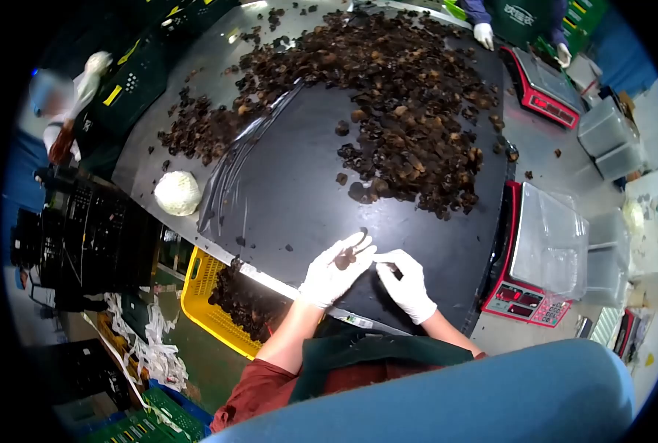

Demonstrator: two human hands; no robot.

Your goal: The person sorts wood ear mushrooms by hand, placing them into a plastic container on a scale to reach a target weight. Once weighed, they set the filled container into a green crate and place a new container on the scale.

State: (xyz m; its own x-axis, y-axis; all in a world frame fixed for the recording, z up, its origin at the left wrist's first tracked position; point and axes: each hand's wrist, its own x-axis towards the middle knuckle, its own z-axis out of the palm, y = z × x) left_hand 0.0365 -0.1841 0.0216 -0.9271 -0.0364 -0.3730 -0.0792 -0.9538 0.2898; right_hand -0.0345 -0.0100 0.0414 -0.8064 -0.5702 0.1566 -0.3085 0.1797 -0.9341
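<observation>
White gloves cover both my hands above the near edge of the dark table sheet. Palm up, my left hand (pixel 335 272) holds a small brown wood ear mushroom (pixel 346 258) against its fingers. My right hand (pixel 407 286) is just to the right, thumb and fingers drawn together, its index fingertip right at the left fingers. A dark patch shows between the right thumb and finger, and I cannot tell what it is. Beyond my hands spreads a large heap of dark wood ear mushrooms (pixel 410 111).
A yellow basket (pixel 196 295) of dark pieces stands below the table edge. At left lies a white round bundle (pixel 177 193). Red scales (pixel 524 295) with a clear tray and another red scale (pixel 546 92) line the right. A gloved co-worker's hand (pixel 484 35) rests at the far edge.
</observation>
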